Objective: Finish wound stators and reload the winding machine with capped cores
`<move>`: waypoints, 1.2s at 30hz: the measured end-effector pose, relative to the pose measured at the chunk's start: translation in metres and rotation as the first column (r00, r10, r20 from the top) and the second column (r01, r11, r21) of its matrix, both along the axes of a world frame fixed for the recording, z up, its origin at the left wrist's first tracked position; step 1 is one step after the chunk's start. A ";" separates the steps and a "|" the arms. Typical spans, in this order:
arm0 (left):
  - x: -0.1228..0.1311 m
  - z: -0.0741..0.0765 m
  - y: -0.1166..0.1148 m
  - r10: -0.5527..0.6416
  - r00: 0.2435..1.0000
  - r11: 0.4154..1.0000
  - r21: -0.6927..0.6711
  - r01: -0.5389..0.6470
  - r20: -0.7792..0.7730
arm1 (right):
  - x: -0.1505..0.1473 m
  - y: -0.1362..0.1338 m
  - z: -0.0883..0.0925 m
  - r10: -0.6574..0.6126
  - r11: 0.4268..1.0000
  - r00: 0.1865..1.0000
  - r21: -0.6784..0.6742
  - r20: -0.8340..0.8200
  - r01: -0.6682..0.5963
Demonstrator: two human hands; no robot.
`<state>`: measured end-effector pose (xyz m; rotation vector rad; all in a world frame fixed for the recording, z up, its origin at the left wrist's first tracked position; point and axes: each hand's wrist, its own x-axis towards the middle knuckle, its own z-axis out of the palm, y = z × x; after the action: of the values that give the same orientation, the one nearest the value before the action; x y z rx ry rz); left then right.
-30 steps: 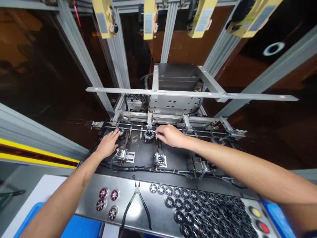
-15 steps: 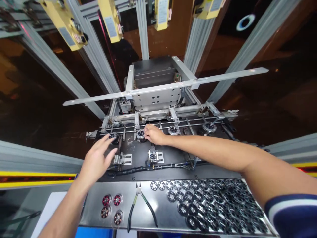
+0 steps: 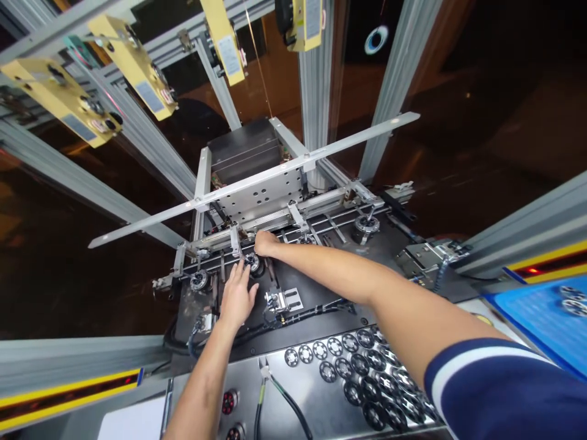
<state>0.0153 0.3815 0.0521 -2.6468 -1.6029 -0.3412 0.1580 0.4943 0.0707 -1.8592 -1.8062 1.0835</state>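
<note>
Both hands worked at the machine's rail: the left hand (image 3: 237,297) lay flat, fingers released, touching the round wound part (image 3: 252,263) seated in its fixture, while the right hand (image 3: 265,242) just behind it looked pinched on something too small to tell. Seating seemed under way; fine alignment would matter next

Left hand (image 3: 237,297) and right hand (image 3: 265,243) both at a round motor part (image 3: 252,263) on the machine's rail (image 3: 321,227)
</note>
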 end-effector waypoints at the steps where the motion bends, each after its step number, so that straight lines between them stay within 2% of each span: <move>1: 0.001 -0.001 0.001 0.005 1.000 1.000 -0.012 -0.005 -0.011 | 0.002 -0.002 0.000 0.012 0.999 1.000 -0.032 0.028 -0.011; 6: 0.004 -0.002 0.002 0.026 0.998 0.996 -0.078 -0.031 -0.063 | 0.004 -0.010 -0.002 0.110 0.983 0.991 -0.154 0.071 -0.099; 10: 0.004 0.001 0.001 0.025 0.992 0.991 -0.126 -0.040 -0.121 | 0.002 -0.008 -0.002 0.161 0.973 0.983 -0.178 0.086 -0.144; 12: 0.005 0.004 0.000 0.023 0.989 0.989 -0.143 -0.044 -0.149 | 0.002 -0.011 0.006 0.184 0.973 0.979 -0.162 0.093 -0.167; 15: 0.007 0.010 -0.001 0.031 0.985 0.985 -0.161 -0.059 -0.172 | 0.012 -0.026 0.029 0.239 0.969 0.967 -0.083 0.093 -0.232; 18: 0.006 0.012 -0.002 0.036 0.985 0.981 -0.180 -0.067 -0.172 | 0.048 -0.055 0.059 0.335 0.939 0.940 0.064 0.062 -0.338; 20: 0.005 0.012 -0.001 0.030 0.986 0.978 -0.197 -0.062 -0.161 | 0.088 -0.074 0.074 0.392 0.906 0.919 0.151 0.045 -0.394; 22: 0.004 0.012 0.001 0.026 0.989 0.976 -0.211 -0.057 -0.147 | 0.134 -0.086 0.080 0.372 0.903 0.925 0.201 0.079 -0.380; 25: 0.006 0.018 0.003 0.037 0.992 0.974 -0.216 -0.062 -0.120 | 0.188 -0.091 0.068 0.228 0.922 0.952 0.269 0.202 -0.278; 27: 0.010 0.027 0.002 0.064 0.993 0.975 -0.205 -0.083 -0.098 | 0.201 -0.087 0.050 0.201 0.911 0.942 0.302 0.270 -0.281; 32: 0.026 0.065 -0.019 0.145 0.989 0.978 -0.143 -0.148 -0.034 | 0.188 -0.081 0.009 0.371 0.826 0.868 0.310 0.329 -0.471; 34: 0.040 0.081 -0.033 0.138 0.989 0.986 -0.099 -0.133 0.046 | 0.184 -0.081 0.001 0.404 0.815 0.850 0.288 0.339 -0.503; 36: 0.059 0.090 -0.045 0.092 0.980 0.995 -0.050 -0.085 0.176 | 0.185 -0.080 -0.003 0.399 0.829 0.849 0.259 0.346 -0.495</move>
<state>0.0739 0.3364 0.1422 -2.6307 -1.7908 -0.5608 0.3426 0.4143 0.0677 -1.4648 -2.5055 0.5906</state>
